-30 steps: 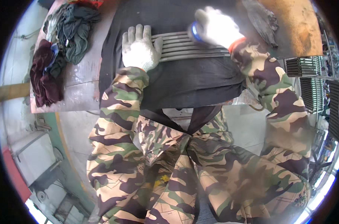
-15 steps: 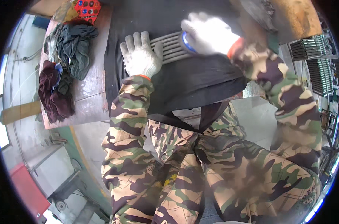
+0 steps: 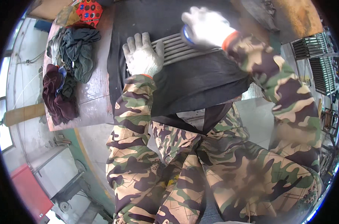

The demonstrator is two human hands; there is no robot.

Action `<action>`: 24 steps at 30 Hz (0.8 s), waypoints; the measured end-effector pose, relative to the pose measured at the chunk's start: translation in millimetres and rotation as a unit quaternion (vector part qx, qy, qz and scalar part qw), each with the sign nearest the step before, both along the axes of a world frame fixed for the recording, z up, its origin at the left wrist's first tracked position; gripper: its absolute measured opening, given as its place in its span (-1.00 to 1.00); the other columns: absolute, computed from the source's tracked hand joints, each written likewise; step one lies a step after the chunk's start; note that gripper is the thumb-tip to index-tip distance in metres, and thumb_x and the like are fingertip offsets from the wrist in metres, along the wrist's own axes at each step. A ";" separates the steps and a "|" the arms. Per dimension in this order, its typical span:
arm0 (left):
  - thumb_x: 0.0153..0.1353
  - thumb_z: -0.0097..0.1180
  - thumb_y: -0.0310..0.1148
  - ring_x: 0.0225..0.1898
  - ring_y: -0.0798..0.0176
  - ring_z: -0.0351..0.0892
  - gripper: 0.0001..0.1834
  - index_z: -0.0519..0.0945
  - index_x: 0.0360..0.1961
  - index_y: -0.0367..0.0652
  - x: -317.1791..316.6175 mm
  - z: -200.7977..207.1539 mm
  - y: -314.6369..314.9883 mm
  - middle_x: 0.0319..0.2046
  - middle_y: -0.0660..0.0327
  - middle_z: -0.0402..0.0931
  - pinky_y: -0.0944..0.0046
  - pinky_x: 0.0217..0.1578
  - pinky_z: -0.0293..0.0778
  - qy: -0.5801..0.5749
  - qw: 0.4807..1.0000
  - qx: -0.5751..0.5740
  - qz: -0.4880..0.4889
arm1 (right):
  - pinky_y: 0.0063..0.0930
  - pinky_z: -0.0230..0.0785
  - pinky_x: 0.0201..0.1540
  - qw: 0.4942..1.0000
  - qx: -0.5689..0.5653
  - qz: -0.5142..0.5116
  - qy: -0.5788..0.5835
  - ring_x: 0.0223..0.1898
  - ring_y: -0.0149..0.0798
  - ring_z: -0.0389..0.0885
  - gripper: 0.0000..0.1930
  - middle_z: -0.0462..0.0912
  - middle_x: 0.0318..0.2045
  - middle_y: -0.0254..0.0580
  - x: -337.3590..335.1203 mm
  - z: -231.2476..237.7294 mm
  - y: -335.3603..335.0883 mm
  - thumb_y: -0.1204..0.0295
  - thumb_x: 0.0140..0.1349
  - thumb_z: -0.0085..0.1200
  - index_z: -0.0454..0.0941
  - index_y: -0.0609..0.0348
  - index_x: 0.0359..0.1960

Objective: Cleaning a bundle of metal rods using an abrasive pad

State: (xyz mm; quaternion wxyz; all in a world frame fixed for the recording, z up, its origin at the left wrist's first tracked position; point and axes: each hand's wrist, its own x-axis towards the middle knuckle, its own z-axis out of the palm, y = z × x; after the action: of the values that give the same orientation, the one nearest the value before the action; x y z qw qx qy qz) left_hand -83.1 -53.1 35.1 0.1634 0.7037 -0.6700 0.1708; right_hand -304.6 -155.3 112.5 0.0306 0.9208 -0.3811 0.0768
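Several slim grey metal bars (image 3: 172,51) lie side by side on a black cloth (image 3: 199,84) over the table. My left hand (image 3: 142,56), in a white knitted glove with grey fingertips, rests flat across their left ends, open with its fingers stretched out. Farther right, my gloved right hand (image 3: 208,27) is closed over a round pad with a blue edge (image 3: 187,35) and presses it on the bars. Motion blurs this hand, and it hides most of the pad. The bars' right ends are partly covered by my right hand and wrist.
Crumpled dark green rags (image 3: 78,48) and a maroon rag (image 3: 56,93) lie at the table's left. Behind them stands a red box (image 3: 90,14) with round prints. Stacked dark bars (image 3: 321,69) sit on a rack at the right. A rusty brown panel (image 3: 298,16) lies far right.
The right hand and its pad have shifted a little over the bars, uncovering some bar length below the wrist. My left hand keeps its place on the bars. The whole view has shifted slightly.
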 end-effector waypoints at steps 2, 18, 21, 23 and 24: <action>0.37 0.18 0.02 0.15 -0.15 0.57 -0.42 0.65 0.17 -0.26 -2.6 6.0 3.3 0.06 0.01 0.64 -0.16 0.22 0.42 0.006 1.000 0.010 0.001 | 0.06 0.67 -0.03 0.999 -0.011 0.051 0.007 0.02 0.08 0.76 -0.71 0.70 -0.07 0.00 -5.6 1.7 22.4 0.26 0.31 0.17 0.70 0.06 -0.02; 0.39 0.15 -0.08 0.12 -0.13 0.56 -0.50 0.63 0.17 -0.24 -0.1 -0.3 4.3 0.04 0.05 0.63 -0.17 0.15 0.42 -0.022 1.000 -0.008 -0.008 | 0.03 0.62 0.18 0.996 0.073 -0.043 0.027 0.20 0.10 0.69 -0.64 0.69 0.11 0.13 28.1 20.7 14.5 0.35 0.35 0.05 0.70 0.09 0.12; 0.39 0.15 -0.06 0.12 -0.14 0.56 -0.49 0.63 0.16 -0.24 0.7 -1.1 3.8 0.05 0.04 0.63 -0.17 0.16 0.42 -0.019 1.000 -0.002 -0.004 | 0.02 0.61 0.20 0.994 0.103 0.014 0.046 0.18 0.11 0.70 -0.65 0.70 0.08 0.13 21.4 30.0 38.6 0.34 0.36 0.04 0.70 0.09 0.11; 0.39 0.15 -0.06 0.12 -0.15 0.56 -0.49 0.64 0.16 -0.25 -0.2 -0.2 1.2 0.05 0.03 0.63 -0.18 0.17 0.42 -0.016 1.000 -0.010 -0.010 | 0.03 0.62 0.19 0.995 0.080 0.041 0.037 0.18 0.10 0.70 -0.66 0.71 0.06 0.14 15.4 24.7 43.0 0.34 0.38 0.02 0.70 0.10 0.09; 0.39 0.15 -0.06 0.13 -0.16 0.56 -0.49 0.64 0.15 -0.25 -0.7 0.7 0.8 0.06 0.02 0.63 -0.18 0.18 0.42 -0.016 1.000 -0.018 -0.016 | 0.03 0.62 0.19 0.996 0.080 0.030 0.036 0.19 0.10 0.70 -0.66 0.70 0.07 0.14 16.6 30.2 38.0 0.34 0.38 0.02 0.70 0.10 0.10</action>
State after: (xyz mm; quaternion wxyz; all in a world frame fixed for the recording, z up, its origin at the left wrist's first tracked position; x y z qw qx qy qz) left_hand -83.7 -52.4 35.8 0.1686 0.6869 -0.6805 0.1914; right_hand -288.0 -117.2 142.7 -0.0316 0.9337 -0.3565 0.0134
